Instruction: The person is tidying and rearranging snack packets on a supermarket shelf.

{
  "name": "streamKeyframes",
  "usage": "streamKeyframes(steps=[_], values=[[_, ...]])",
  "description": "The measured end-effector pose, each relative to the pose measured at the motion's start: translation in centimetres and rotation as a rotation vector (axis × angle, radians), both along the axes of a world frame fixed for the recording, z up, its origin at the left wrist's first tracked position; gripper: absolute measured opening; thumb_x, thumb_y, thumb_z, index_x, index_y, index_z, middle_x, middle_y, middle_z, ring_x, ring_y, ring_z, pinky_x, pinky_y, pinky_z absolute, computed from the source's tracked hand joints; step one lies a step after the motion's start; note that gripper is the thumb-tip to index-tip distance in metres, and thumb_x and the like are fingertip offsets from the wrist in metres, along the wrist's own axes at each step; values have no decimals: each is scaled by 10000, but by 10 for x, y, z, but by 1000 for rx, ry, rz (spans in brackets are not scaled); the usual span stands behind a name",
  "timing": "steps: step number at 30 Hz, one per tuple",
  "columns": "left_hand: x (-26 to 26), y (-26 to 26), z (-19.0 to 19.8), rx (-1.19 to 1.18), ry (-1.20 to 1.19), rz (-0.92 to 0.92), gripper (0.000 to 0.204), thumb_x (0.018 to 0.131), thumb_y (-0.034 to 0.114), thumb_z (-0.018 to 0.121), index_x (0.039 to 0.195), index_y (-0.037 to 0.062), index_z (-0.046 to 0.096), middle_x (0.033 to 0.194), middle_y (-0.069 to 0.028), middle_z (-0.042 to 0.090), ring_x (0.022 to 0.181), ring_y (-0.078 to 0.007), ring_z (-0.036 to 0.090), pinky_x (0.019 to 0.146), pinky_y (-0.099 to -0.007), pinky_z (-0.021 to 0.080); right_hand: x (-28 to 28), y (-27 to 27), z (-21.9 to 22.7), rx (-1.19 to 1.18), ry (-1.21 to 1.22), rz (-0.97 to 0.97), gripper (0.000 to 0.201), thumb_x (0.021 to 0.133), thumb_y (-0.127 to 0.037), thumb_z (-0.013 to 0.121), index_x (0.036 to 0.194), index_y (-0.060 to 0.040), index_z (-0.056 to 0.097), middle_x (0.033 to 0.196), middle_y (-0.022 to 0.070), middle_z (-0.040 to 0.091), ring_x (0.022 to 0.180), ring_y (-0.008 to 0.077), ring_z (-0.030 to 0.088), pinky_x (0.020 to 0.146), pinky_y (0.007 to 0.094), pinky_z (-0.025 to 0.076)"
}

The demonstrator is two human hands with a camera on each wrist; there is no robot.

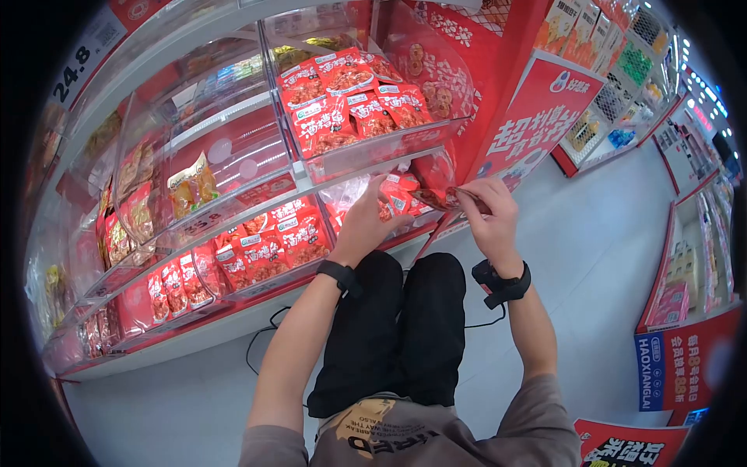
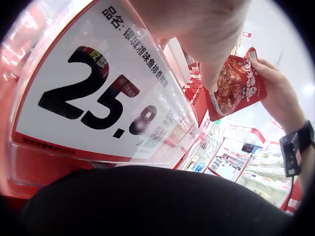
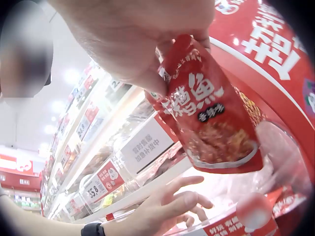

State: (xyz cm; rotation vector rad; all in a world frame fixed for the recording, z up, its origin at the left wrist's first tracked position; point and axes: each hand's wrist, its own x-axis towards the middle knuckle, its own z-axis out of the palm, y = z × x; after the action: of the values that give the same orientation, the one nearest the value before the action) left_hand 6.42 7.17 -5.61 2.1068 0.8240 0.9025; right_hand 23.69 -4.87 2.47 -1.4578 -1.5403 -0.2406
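My right hand (image 1: pixel 492 216) pinches a red snack packet (image 1: pixel 436 199) by its top edge, just in front of the lower bin. In the right wrist view the packet (image 3: pixel 211 110) hangs tilted below the right hand (image 3: pixel 142 39), its front with white lettering and a food picture showing. The left hand (image 1: pixel 364 226) is at the lower bin's front, fingers spread and slightly bent; the right wrist view shows this hand (image 3: pixel 165 206) apart from the packet. In the left wrist view the left hand (image 2: pixel 197 32) overlaps the packet (image 2: pixel 238 86) in front of the camera.
An upper clear bin (image 1: pixel 373 156) holds several red packets (image 1: pixel 323 124). More red packets (image 1: pixel 272 249) stand in the lower bins to the left. A large price card (image 2: pixel 93 93) is close to the left wrist camera. A red sign panel (image 1: pixel 537 117) stands at the right.
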Motion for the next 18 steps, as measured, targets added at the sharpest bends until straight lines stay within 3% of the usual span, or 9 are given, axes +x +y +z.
streamKeyframes(steps=[2,3,6,7,9,13,15,18], values=[[-4,-5,13,-21,23,-39,742,713,363,761,1307,66,430,974,-143,593,883,-274,594,774,-372,473,-3,2,11,26,-297,20,90,736,-52,661,823,-43,643,808,61,591,764,237,555,662,346,428],[-4,-6,16,-30,33,-62,746,708,386,759,1307,74,443,999,-150,595,919,-287,602,793,-380,474,-7,5,8,-16,-344,40,121,719,-52,661,838,-58,634,846,49,573,828,242,540,723,366,417],[-2,-3,6,203,-18,-135,630,726,364,743,1241,77,523,1022,-138,599,950,-285,589,813,-380,467,-16,16,-7,-47,-342,148,135,717,-52,663,847,-58,628,846,51,564,831,233,536,713,356,417],[-1,-1,-2,198,-13,-137,382,765,298,706,1018,23,625,950,-132,595,904,-296,576,771,-395,462,-18,18,-7,-47,-337,153,161,717,-48,668,873,-58,633,859,58,575,837,234,547,721,354,426],[-1,5,-9,237,28,-138,284,778,256,684,870,-4,615,870,-133,575,846,-305,563,733,-405,454,-22,21,-9,-52,-321,171,213,716,-41,677,925,-58,644,887,71,596,848,237,568,738,350,445],[-1,5,-12,302,10,-156,265,796,193,648,697,-35,556,747,-132,525,763,-319,535,677,-420,434,-20,27,-26,-190,332,148,354,750,-59,683,1092,-38,594,1008,93,616,908,187,594,793,324,466],[-1,4,-10,298,20,-154,264,798,195,647,696,-33,561,742,-131,527,758,-316,536,675,-413,435,-9,24,-36,-312,623,185,415,760,-62,681,1155,-21,559,1058,105,617,919,164,600,800,306,474],[-1,4,-9,258,-3,-147,275,801,201,648,687,-33,559,735,-130,525,753,-316,536,672,-409,433,5,17,-61,-383,933,399,372,786,-107,691,1115,12,565,1040,94,630,893,120,591,761,274,466]])
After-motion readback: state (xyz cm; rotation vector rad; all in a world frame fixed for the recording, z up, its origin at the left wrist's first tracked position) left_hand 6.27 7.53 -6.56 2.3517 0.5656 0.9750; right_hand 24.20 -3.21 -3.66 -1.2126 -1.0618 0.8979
